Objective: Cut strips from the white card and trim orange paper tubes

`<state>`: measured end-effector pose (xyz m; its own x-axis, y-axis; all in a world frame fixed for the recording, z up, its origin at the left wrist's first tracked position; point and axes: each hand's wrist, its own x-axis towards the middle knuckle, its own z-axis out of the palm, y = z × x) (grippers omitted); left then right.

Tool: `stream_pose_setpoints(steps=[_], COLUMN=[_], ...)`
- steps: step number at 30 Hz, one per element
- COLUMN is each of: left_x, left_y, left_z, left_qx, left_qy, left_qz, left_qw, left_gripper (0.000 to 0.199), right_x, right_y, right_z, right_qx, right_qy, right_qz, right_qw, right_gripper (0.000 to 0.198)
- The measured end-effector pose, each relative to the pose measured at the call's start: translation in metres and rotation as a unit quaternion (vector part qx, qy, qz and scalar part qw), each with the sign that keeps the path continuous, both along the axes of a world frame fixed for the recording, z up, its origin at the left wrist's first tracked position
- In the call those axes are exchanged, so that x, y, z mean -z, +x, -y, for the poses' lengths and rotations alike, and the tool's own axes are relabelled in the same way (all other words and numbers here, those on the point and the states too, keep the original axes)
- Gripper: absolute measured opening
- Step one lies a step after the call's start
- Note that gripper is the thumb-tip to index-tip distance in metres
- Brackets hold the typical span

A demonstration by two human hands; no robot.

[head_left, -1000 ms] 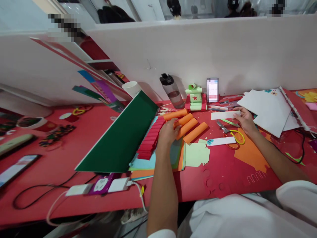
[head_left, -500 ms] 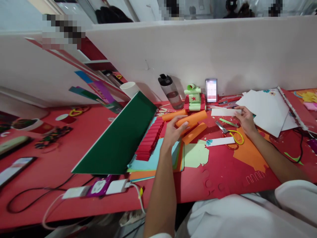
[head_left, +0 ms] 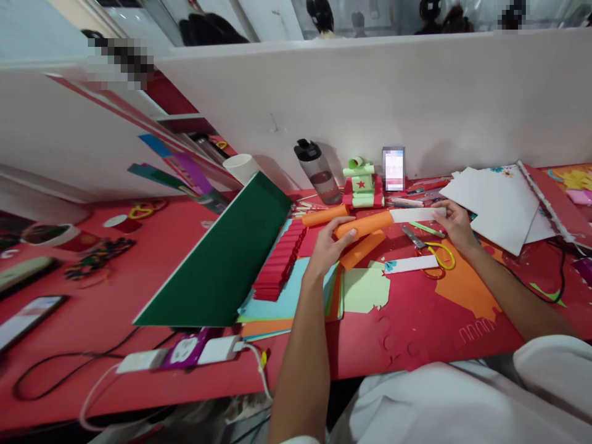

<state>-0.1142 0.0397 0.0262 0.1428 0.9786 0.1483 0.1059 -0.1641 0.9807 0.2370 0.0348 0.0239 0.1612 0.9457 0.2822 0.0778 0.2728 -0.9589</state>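
Observation:
My left hand is closed around an orange paper roll, held just above the table. Between the fingers of my right hand is a white paper strip, its left end meeting the roll's right end; whether it reaches inside the roll I cannot tell. Two more orange pieces lie close by: a roll behind my left hand and another piece below the held roll. Scissors with yellow and red handles rest below my right hand, beside a second white strip with a blue pattern.
A dark green board leans left of folded red paper and stacked coloured sheets. Behind stand a water bottle, a green and red paper model and a phone. White sheets lie at right.
The white strip has come left and now meets the end of the orange roll. The held roll has dipped slightly and shifted right.

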Motion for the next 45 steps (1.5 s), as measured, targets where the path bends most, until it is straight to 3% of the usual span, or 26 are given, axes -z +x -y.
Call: stream_pose_setpoints(steps=[4, 9, 19, 25, 35, 45], left_x=[0.001, 0.002, -0.001, -0.001, 0.003, 0.003], left_y=[0.002, 0.005, 0.027, 0.040, 0.050, 0.049], left_z=[0.000, -0.001, 0.008, 0.011, 0.012, 0.013], left_qx=[-0.014, 0.020, 0.079, 0.076, 0.068, 0.068], left_qy=[0.004, -0.018, 0.041, 0.047, 0.051, 0.036], left_qz=[0.012, 0.009, -0.088, -0.089, -0.087, -0.074], left_qw=[1.000, 1.000, 0.992, 0.992, 0.993, 0.994], left_gripper=[0.063, 0.064, 0.052, 0.053, 0.050, 0.052], right_x=[0.002, 0.002, -0.009, -0.004, -0.004, -0.003], right_y=[0.002, 0.003, -0.014, -0.019, -0.021, -0.018], right_z=[-0.001, -0.001, 0.018, 0.019, 0.021, 0.020], right_qx=[0.000, -0.008, -0.104, -0.101, -0.119, -0.114], right_qy=[0.006, -0.001, -0.021, -0.022, -0.090, -0.080], right_qz=[0.013, 0.026, 0.047, 0.114, 0.066, 0.077], right_qw=[1.000, 1.000, 0.993, 0.988, 0.987, 0.987], right_gripper=[0.034, 0.034, 0.035, 0.038, 0.039, 0.037])
